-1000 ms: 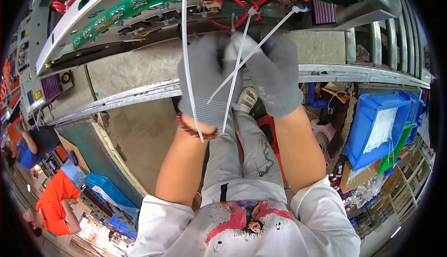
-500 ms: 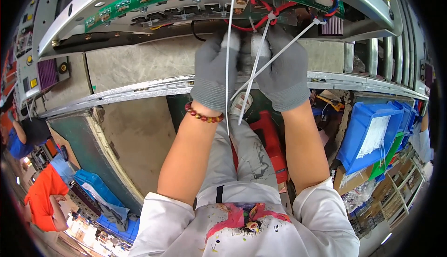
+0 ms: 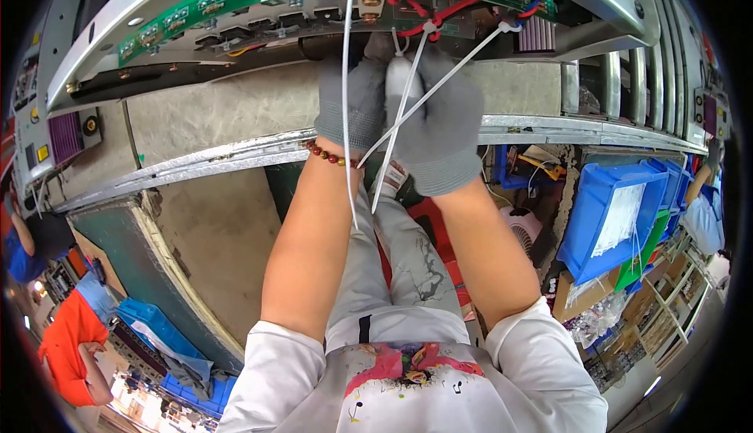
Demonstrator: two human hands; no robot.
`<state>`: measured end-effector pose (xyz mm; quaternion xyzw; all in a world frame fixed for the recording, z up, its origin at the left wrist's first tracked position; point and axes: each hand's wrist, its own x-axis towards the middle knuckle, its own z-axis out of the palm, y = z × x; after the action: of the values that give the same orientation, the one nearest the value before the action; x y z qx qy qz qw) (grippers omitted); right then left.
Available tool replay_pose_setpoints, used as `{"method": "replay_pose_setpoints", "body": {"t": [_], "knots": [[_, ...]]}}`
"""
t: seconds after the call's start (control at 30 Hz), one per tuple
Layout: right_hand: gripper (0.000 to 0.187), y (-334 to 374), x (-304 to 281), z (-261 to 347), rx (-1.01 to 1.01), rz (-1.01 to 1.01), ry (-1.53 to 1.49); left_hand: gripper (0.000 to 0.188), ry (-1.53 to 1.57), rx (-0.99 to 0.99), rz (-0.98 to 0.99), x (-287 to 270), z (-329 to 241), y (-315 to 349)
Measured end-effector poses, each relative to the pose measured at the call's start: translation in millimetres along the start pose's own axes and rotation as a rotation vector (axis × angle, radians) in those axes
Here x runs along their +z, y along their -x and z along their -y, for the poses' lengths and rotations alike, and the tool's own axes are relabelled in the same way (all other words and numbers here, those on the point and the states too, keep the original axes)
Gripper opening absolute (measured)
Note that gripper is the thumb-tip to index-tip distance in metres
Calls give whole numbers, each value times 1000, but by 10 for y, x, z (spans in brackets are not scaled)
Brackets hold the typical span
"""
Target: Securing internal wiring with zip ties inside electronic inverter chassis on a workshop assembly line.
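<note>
Both my hands wear grey gloves and work close together under the edge of a metal chassis [image 3: 235, 80] with green circuit boards. My left hand [image 3: 351, 100] reaches in beneath the boards, its fingertips hidden in the dark. My right hand [image 3: 441, 111] is closed beside it, thumb pressed forward at a small white cable tie loop [image 3: 398, 43]; what its fingers hold is hidden. Three long white cable ties hang with free tails: a left cable tie [image 3: 346, 103], a middle cable tie [image 3: 404, 103] on red wires [image 3: 439, 17], and a right cable tie [image 3: 463, 58] crossing my right hand.
The chassis rests by a pale bench top [image 3: 227, 107] with a metal edge rail [image 3: 235, 151]. Metal bars [image 3: 639, 96] stand at the right. Below them are a blue bin [image 3: 604, 221] and a green tray [image 3: 639, 252]. A person in orange [image 3: 70, 347] is at the left.
My left hand has gone deeper under the boards. My right hand has turned and moved left, closer to it. The view has shifted a little, and the cable tie tails have swung.
</note>
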<state>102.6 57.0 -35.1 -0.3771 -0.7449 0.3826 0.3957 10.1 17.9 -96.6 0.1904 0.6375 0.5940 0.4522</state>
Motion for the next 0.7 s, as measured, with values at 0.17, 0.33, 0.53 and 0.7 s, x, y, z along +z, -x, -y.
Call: {"method": "replay_pose_setpoints", "body": {"t": [0.17, 0.33, 0.53, 0.7], "knots": [[16, -18, -186, -182, -139, 59, 276, 23, -29, 226, 107, -1, -238, 66], [17, 77, -182, -168, -111, 72, 216, 20, 142, 33, 133, -5, -409, 243], [20, -59, -298, -216, -172, 203, 74, 17, -259, 293, 32, 35, -502, 214], [21, -105, -269, -272, -154, 216, -17, 22, -557, 542, 0, 17, -491, 148]]}}
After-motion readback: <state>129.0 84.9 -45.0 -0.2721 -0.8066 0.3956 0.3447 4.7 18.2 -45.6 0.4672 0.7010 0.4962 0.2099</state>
